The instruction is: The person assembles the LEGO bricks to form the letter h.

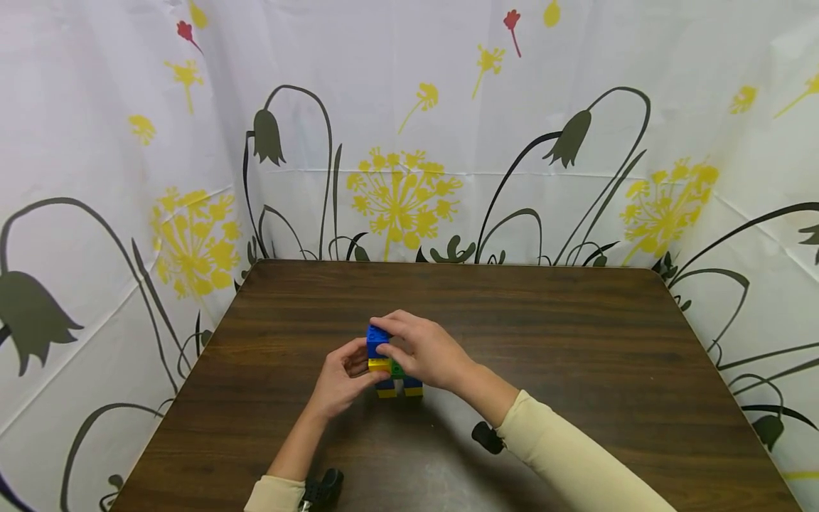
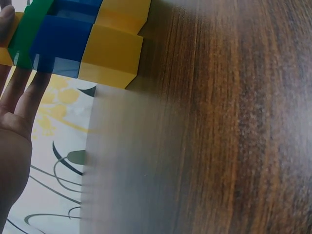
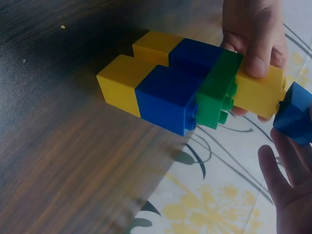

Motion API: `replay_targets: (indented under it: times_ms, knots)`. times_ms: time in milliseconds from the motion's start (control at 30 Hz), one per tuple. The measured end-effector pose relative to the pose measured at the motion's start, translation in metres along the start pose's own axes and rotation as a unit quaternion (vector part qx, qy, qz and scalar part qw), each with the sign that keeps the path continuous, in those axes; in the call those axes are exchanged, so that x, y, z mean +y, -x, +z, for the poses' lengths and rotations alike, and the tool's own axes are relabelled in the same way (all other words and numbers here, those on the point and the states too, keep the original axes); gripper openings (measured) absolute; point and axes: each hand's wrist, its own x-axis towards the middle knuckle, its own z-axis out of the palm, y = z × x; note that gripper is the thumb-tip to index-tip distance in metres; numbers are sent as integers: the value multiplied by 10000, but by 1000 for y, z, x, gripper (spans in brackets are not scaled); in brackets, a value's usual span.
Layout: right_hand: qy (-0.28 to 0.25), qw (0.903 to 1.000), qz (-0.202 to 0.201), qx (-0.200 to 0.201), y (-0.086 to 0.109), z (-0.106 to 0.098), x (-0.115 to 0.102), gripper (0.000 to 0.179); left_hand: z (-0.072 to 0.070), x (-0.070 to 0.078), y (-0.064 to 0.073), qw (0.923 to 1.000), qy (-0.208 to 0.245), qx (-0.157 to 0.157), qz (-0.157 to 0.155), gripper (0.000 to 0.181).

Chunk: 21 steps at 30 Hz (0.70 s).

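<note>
A small build of toy building bricks stands on the table, on two legs of yellow bricks [image 3: 124, 83] below blue bricks [image 3: 168, 100]. Across the legs lies a green brick [image 3: 214, 92], and a yellow brick [image 3: 261, 90] sits above one side of it. My left hand [image 1: 339, 382] grips that upper yellow brick, thumb on its near side and fingers behind. With thumb and fingers, my right hand [image 1: 431, 350] pinches a blue brick [image 1: 377, 343] at the top of the build. In the right wrist view this brick is tilted against the yellow brick's studs.
The dark wood table [image 1: 544, 327] reaches back to a white curtain [image 1: 397, 43] printed with flowers. A black device [image 1: 326, 487] is at the left wrist, and another black device [image 1: 488, 437] is by the right cuff. Tiny crumbs [image 3: 63, 27] lie on the tabletop.
</note>
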Motion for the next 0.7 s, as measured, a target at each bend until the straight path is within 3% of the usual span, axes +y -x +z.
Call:
replay_targets:
  times_ms: [700]
  knots:
    - [419, 9988, -257, -57, 0, 2, 1, 42, 0, 1, 0, 10000, 61, -22, 17, 46]
